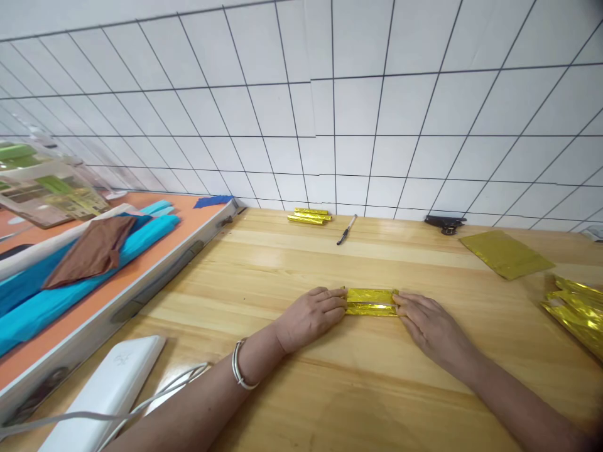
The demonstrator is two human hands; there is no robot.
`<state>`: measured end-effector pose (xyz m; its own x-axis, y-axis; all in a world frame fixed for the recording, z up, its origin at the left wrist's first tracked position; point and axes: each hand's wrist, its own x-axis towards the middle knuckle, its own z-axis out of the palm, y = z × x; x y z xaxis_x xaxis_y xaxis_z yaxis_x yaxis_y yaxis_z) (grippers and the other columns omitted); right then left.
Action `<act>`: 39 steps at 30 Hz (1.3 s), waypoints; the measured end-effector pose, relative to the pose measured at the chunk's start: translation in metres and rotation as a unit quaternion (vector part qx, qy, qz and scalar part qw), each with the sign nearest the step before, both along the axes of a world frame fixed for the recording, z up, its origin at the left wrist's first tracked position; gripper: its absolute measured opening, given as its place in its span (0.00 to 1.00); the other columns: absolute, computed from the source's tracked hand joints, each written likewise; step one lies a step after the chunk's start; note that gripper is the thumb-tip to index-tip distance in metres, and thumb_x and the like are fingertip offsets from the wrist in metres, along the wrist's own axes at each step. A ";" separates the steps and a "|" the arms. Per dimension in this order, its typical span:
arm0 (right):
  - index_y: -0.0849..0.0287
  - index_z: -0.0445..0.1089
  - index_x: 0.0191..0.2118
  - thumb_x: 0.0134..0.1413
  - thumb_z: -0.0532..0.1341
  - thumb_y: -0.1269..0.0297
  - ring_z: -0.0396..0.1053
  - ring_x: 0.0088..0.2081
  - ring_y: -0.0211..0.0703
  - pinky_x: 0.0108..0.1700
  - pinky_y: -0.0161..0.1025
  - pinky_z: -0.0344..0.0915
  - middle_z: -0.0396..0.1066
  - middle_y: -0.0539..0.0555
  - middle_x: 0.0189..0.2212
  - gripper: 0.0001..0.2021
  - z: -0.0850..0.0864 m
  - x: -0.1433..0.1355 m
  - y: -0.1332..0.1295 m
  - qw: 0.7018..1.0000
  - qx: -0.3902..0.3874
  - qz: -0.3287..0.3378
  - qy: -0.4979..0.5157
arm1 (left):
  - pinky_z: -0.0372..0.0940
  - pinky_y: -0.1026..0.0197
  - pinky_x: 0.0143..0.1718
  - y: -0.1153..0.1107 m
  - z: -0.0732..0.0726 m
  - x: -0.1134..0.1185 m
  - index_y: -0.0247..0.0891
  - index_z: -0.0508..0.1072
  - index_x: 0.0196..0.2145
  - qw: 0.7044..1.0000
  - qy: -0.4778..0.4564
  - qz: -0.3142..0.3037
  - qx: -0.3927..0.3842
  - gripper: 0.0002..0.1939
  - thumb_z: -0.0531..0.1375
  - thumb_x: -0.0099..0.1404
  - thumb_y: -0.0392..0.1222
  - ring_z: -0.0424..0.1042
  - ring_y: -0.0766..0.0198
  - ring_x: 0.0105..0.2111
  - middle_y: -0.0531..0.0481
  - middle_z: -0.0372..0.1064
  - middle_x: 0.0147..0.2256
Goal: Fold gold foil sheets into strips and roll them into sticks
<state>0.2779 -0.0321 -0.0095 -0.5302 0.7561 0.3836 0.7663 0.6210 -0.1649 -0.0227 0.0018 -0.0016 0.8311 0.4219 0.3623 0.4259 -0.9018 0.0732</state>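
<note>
A strip of shiny gold foil paper (371,295) lies folded lengthwise on the wooden table, with a crease or edge line running along it. My left hand (311,317) grips its left end, fingers together on top. At the opposite end my right hand (431,323) pinches the foil between thumb and fingers. Both of the strip's ends are partly covered by my fingertips. Beyond it, near the wall, are several rolled gold foil pieces (308,217). A flat gold sheet (506,253) and a crinkled gold foil stack (577,311) lie to the right.
A pen (347,230) and a black clip-like object (445,223) lie along the tiled wall. Left, an orange-topped board (155,251) carries blue rolls (146,245) and brown paper (89,251). A white power bank-like block (106,395) and cables sit near my left forearm.
</note>
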 end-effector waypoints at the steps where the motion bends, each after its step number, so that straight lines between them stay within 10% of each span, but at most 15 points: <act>1: 0.57 0.66 0.44 0.58 0.52 0.70 0.65 0.51 0.47 0.50 0.50 0.66 0.70 0.58 0.47 0.10 0.000 0.000 0.000 1.000 0.000 -0.002 -0.002 | 0.61 0.57 0.51 0.000 0.001 0.000 0.36 0.68 0.42 1.000 0.006 -0.009 0.000 0.11 0.48 0.68 0.33 0.58 0.60 0.57 0.44 0.69 0.46; 25: 0.56 0.66 0.42 0.59 0.52 0.69 0.64 0.51 0.45 0.52 0.48 0.63 0.69 0.55 0.49 0.09 0.000 0.001 0.002 0.999 -0.038 -0.015 0.013 | 0.57 0.52 0.58 -0.003 -0.010 0.005 0.36 0.59 0.54 0.993 -0.008 0.068 -0.092 0.17 0.49 0.68 0.34 0.60 0.63 0.56 0.43 0.64 0.53; 39: 0.56 0.66 0.33 0.57 0.52 0.66 0.67 0.33 0.43 0.35 0.39 0.64 0.70 0.52 0.30 0.07 0.007 -0.003 0.010 0.980 -0.118 -0.061 0.151 | 0.67 0.60 0.44 -0.011 -0.007 0.017 0.39 0.66 0.39 0.951 -0.181 0.159 -0.195 0.08 0.48 0.68 0.37 0.70 0.65 0.42 0.48 0.71 0.40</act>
<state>0.2750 -0.0222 -0.0026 -0.3189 0.8937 0.3157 0.7268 0.4444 -0.5237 -0.0058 -0.0094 -0.0084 0.4899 0.7914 0.3656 0.5556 -0.6066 0.5686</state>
